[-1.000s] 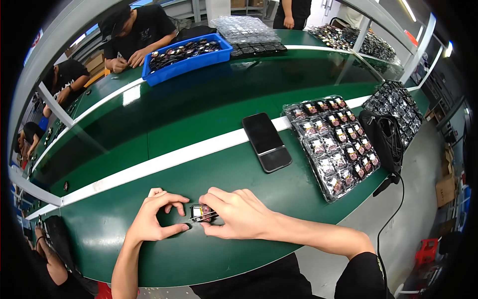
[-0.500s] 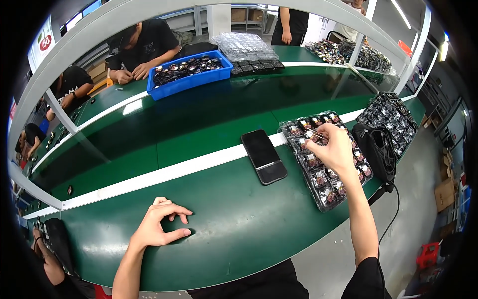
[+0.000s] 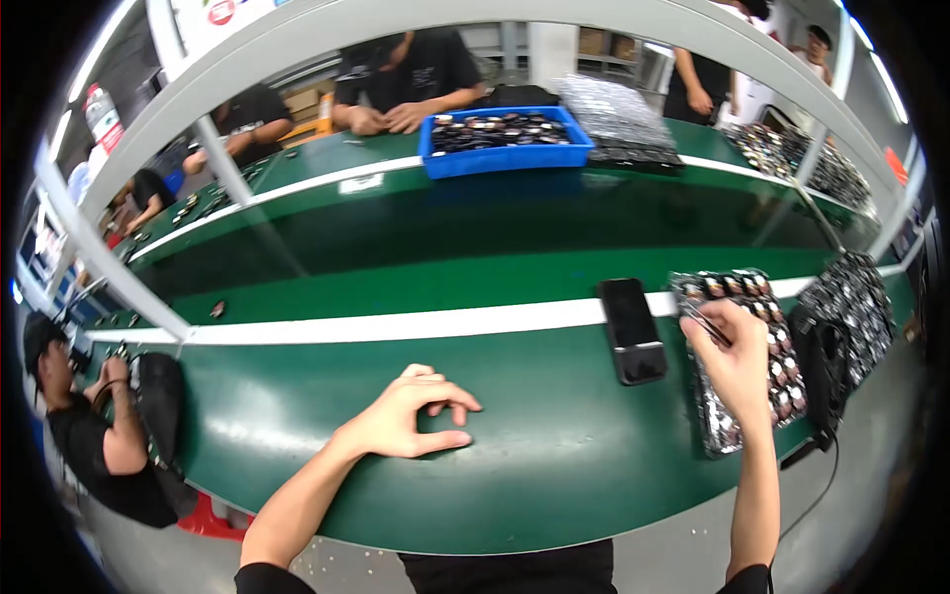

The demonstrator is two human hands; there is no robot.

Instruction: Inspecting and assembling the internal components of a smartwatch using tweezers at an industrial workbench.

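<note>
Clear plastic tray (image 3: 705, 411) of small dark-and-reddish modules (image 3: 784, 369), right side of green worktop (image 3: 554, 495) | many pockets filled; done versus left, cannot tell | right hand (image 3: 732, 354) over tray, fingers pinching slim tweezer-like metal tool (image 3: 711, 329) | left hand (image 3: 411, 416) apart, fingers loosely curled, unloaded

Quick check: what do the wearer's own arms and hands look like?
The left hand and right hand are bare, without gloves. The forearms are uncovered, with no watch or band visible. Plain black sleeves show at the lower edge.
</note>
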